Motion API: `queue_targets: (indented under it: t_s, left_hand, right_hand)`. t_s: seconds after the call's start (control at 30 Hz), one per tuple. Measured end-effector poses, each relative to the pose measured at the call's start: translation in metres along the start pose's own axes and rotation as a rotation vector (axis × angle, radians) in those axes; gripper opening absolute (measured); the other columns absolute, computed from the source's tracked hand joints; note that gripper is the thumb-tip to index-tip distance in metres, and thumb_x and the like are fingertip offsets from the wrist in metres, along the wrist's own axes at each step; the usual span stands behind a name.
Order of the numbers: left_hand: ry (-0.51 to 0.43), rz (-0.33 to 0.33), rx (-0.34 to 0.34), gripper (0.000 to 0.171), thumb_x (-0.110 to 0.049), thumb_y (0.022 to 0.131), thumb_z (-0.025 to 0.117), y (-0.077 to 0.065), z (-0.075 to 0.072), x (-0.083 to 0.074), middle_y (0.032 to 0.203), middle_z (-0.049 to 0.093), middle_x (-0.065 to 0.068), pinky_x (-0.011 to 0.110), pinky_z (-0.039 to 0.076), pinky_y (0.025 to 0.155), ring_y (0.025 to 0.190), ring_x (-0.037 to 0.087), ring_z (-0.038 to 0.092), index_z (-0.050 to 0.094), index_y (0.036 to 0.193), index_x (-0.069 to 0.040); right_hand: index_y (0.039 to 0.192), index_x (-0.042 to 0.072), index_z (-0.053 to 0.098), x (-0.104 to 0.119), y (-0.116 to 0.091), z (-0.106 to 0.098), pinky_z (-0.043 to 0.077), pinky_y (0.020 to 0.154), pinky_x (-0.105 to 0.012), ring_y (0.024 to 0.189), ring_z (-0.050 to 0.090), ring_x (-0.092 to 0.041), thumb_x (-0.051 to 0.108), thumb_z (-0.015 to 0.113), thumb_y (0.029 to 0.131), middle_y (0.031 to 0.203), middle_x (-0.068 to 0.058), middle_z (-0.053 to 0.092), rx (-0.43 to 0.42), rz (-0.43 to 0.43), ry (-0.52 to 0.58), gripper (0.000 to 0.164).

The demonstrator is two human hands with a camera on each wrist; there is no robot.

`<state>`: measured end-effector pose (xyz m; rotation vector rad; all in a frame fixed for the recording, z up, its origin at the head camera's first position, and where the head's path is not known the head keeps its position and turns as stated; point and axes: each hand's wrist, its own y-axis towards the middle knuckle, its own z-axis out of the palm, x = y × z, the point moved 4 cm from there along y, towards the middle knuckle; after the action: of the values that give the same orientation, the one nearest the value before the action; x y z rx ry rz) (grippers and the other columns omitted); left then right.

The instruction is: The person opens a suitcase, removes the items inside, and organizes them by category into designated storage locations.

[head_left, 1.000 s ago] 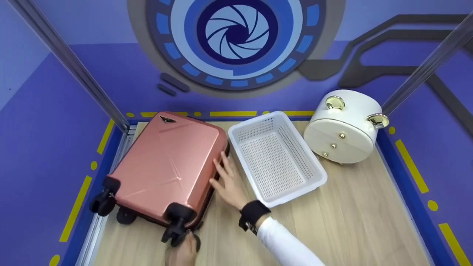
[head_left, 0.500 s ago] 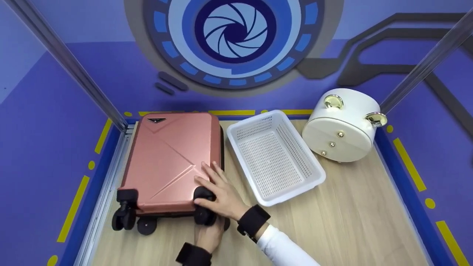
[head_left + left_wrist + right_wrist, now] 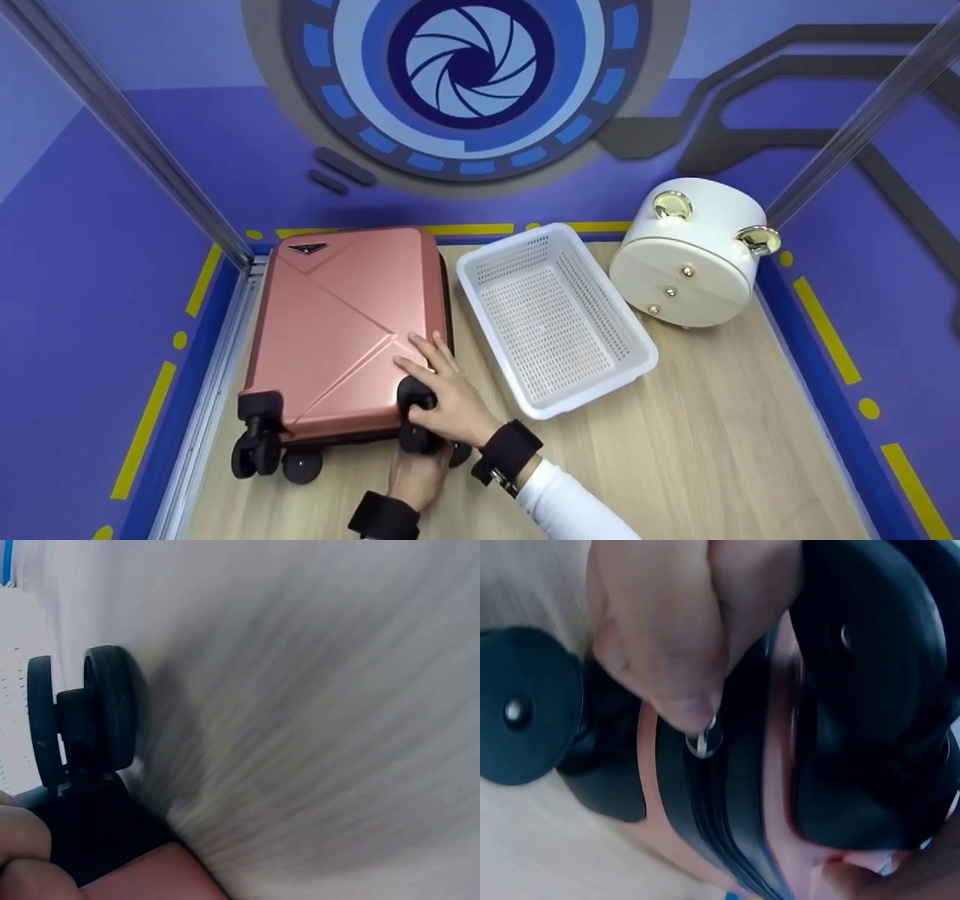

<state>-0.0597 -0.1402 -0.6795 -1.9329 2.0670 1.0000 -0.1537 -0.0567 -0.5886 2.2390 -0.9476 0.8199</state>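
Note:
A pink hard-shell suitcase (image 3: 337, 322) lies flat at the left, its black wheels (image 3: 256, 450) towards me. My left hand (image 3: 416, 480) is at the wheel end, partly hidden under the near right wheel. In the right wrist view, its thumb and finger pinch a small metal zipper pull (image 3: 703, 744) on the black zipper (image 3: 718, 814) between the wheels. My right hand (image 3: 454, 397) rests on the near right corner, fingers spread along the shell and thumb by the wheel mount. The left wrist view shows curled fingers (image 3: 26, 840) beside a double wheel (image 3: 112, 709).
A white perforated basket (image 3: 592, 391) stands right of the suitcase. Beyond it, a white rounded bag (image 3: 679, 289) with gold rings and studs leans in the back right corner. Blue-purple walls (image 3: 187, 172) and a metal rail (image 3: 214, 420) edge the wooden tabletop (image 3: 720, 427).
The suitcase has turned so its wheel end faces me squarely. My left hand has gone from the right wheel to between the wheels; my right hand has shifted from the side onto the corner.

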Motion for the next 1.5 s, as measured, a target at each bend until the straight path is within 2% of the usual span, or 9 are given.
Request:
queue_targets:
  t_s: [0.1, 0.27, 0.47, 0.57, 0.67, 0.97, 1.27, 1.37, 1.5]
  left_hand:
    - [-0.049, -0.033, 0.015, 0.014, -0.011, 0.085, 0.074, -0.004, 0.001, 0.006, 0.069, 0.063, 0.011, 0.044, 0.049, 0.05, 0.058, 0.031, 0.063, 0.063, 0.078, -0.007]
    - [-0.117, -0.047, 0.043, 0.042, -0.011, 0.09, 0.068, -0.008, 0.002, 0.016, 0.05, 0.052, 0.0, 0.038, 0.038, 0.041, 0.042, 0.021, 0.047, 0.044, 0.055, -0.016]
    - [-0.032, -0.008, 0.004, 0.036, -0.006, 0.09, 0.065, -0.015, -0.012, 0.034, 0.051, 0.043, -0.007, 0.035, 0.035, 0.04, 0.042, 0.018, 0.049, 0.044, 0.064, -0.019]
    - [0.006, -0.005, -0.042, 0.034, -0.005, 0.092, 0.064, -0.018, -0.024, 0.047, 0.051, 0.039, -0.01, 0.035, 0.036, 0.039, 0.041, 0.016, 0.046, 0.046, 0.066, -0.018]
    - [0.022, -0.028, -0.061, 0.035, -0.005, 0.092, 0.064, -0.022, -0.035, 0.06, 0.049, 0.038, -0.009, 0.037, 0.037, 0.04, 0.04, 0.019, 0.047, 0.046, 0.065, -0.019]
    - [0.051, -0.221, 0.037, 0.033, -0.012, 0.101, 0.057, -0.031, -0.061, 0.094, 0.055, 0.056, 0.009, 0.047, 0.042, 0.045, 0.052, 0.038, 0.062, 0.049, 0.069, -0.014]
    - [0.065, -0.268, -0.05, 0.029, -0.009, 0.099, 0.058, -0.038, -0.082, 0.119, 0.059, 0.061, 0.018, 0.056, 0.043, 0.045, 0.054, 0.048, 0.062, 0.052, 0.071, -0.009]
    - [0.04, -0.328, -0.054, 0.028, -0.01, 0.101, 0.056, -0.041, -0.09, 0.129, 0.062, 0.062, 0.021, 0.058, 0.044, 0.047, 0.057, 0.05, 0.062, 0.054, 0.073, -0.007]
    - [0.061, -0.433, 0.0, 0.03, -0.015, 0.105, 0.047, -0.044, -0.104, 0.143, 0.07, 0.065, 0.027, 0.063, 0.046, 0.054, 0.066, 0.054, 0.064, 0.054, 0.077, -0.006]
  right_hand:
    - [0.154, 0.024, 0.053, 0.002, 0.0, 0.004, 0.048, 0.106, -0.057, 0.158, 0.013, -0.04, 0.02, 0.073, 0.076, 0.171, -0.001, 0.025, -0.043, 0.036, -0.052, 0.081]
    - [0.15, 0.023, 0.057, 0.007, 0.0, 0.011, 0.05, 0.105, -0.052, 0.156, 0.021, -0.044, 0.008, 0.072, 0.071, 0.169, -0.005, 0.031, -0.141, 0.044, -0.162, 0.082]
    - [0.149, 0.023, 0.058, 0.007, 0.0, 0.011, 0.059, 0.079, -0.029, 0.155, 0.021, -0.044, -0.001, 0.072, 0.069, 0.168, -0.006, 0.033, -0.185, 0.033, -0.167, 0.085]
    - [0.15, 0.022, 0.057, 0.005, -0.001, 0.01, 0.053, 0.063, -0.018, 0.155, 0.022, -0.044, -0.003, 0.071, 0.069, 0.167, -0.007, 0.033, -0.196, 0.024, -0.157, 0.086]
    - [0.15, 0.022, 0.057, 0.004, -0.002, 0.011, 0.047, 0.057, -0.014, 0.155, 0.022, -0.044, -0.003, 0.071, 0.069, 0.167, -0.007, 0.033, -0.201, 0.021, -0.152, 0.086]
    - [0.152, 0.024, 0.055, 0.005, -0.002, 0.017, 0.045, 0.058, -0.011, 0.156, 0.021, -0.043, -0.004, 0.072, 0.069, 0.168, -0.005, 0.032, -0.186, 0.039, -0.15, 0.089]
    - [0.152, 0.024, 0.055, 0.007, -0.001, 0.018, 0.043, 0.056, -0.009, 0.157, 0.019, -0.041, -0.003, 0.072, 0.07, 0.169, -0.003, 0.03, -0.172, 0.06, -0.139, 0.089]
    - [0.153, 0.025, 0.054, 0.007, -0.001, 0.018, 0.041, 0.054, -0.009, 0.157, 0.019, -0.041, -0.003, 0.072, 0.07, 0.169, -0.002, 0.029, -0.163, 0.068, -0.132, 0.089]
    - [0.152, 0.025, 0.055, 0.007, -0.002, 0.019, 0.041, 0.053, -0.009, 0.156, 0.02, -0.041, -0.003, 0.071, 0.069, 0.169, -0.002, 0.029, -0.17, 0.065, -0.122, 0.089]
